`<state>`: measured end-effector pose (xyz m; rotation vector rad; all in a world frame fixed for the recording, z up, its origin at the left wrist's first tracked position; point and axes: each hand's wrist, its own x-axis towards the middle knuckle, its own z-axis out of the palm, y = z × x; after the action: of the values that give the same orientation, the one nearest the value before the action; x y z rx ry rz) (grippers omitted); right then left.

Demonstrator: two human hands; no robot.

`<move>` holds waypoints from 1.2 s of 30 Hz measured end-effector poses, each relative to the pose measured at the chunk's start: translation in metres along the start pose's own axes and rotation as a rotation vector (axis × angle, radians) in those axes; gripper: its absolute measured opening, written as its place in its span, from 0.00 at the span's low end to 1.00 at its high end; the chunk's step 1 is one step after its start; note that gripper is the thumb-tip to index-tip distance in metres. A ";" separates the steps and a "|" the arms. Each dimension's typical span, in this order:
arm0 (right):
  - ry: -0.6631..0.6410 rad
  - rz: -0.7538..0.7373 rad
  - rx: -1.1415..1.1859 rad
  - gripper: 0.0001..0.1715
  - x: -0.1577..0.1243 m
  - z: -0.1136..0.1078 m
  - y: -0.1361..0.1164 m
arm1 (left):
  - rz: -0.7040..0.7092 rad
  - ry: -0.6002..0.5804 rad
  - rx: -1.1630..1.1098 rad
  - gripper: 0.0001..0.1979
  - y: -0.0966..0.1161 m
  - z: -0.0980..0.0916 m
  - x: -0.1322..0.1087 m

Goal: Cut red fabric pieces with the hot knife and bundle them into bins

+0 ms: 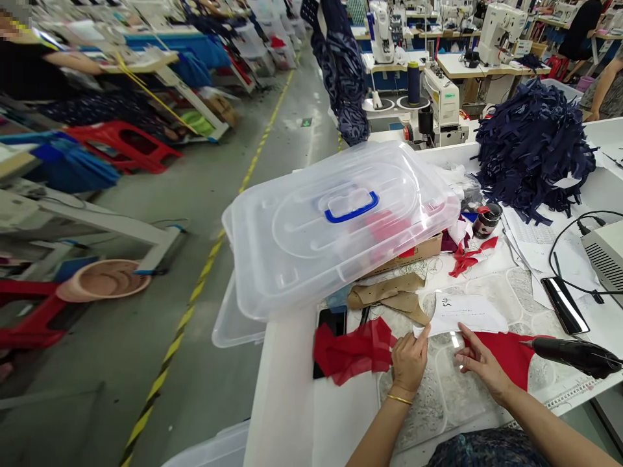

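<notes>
A white paper template [467, 314] with handwriting, "54" among it, lies on a clear mat with rounded panels. At its left tip is my left hand [409, 364], its fingers curled together and the index fingertip on the paper. Crumpled sheer red fabric [357, 350] reaches to that hand's left side. My right hand [481, 368] has its fingers apart, with the index fingertip at the template's lower edge. Beside it, a red fabric piece [511, 355] lies partly under the template. A black pen-shaped tool [574, 355] with a thin metal tip rests on the right, pointing toward this red piece.
A clear plastic lid with a blue handle [353, 207] leans over the table's left edge. Brown paper pieces [389, 295], a dark phone [333, 318] and a small jar [487, 220] are nearby. Navy strips [535, 146] are heaped behind. A yellow-black floor line [195, 295] runs left.
</notes>
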<state>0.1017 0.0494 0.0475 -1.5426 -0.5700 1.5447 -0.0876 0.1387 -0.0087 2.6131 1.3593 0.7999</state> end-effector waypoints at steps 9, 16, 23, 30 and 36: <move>0.043 0.031 0.086 0.51 -0.007 0.007 -0.005 | -0.053 0.001 -0.092 0.19 0.003 -0.009 -0.015; 0.046 -0.006 0.032 0.52 -0.007 0.008 -0.005 | -0.123 0.000 -0.232 0.21 0.011 -0.024 -0.024; 0.034 -0.039 -0.053 0.52 -0.006 0.008 0.000 | -0.108 -0.027 -0.332 0.14 0.026 -0.041 -0.029; 0.003 -0.161 -0.233 0.48 -0.009 0.005 0.004 | -0.366 -0.265 -0.621 0.16 0.041 -0.041 -0.029; -0.083 -0.254 -0.317 0.43 -0.016 0.004 0.004 | -0.810 -0.369 -1.116 0.26 0.048 -0.033 -0.018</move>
<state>0.0943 0.0350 0.0538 -1.5692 -1.0581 1.3744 -0.0770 0.0906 0.0266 1.1451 1.1668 0.6018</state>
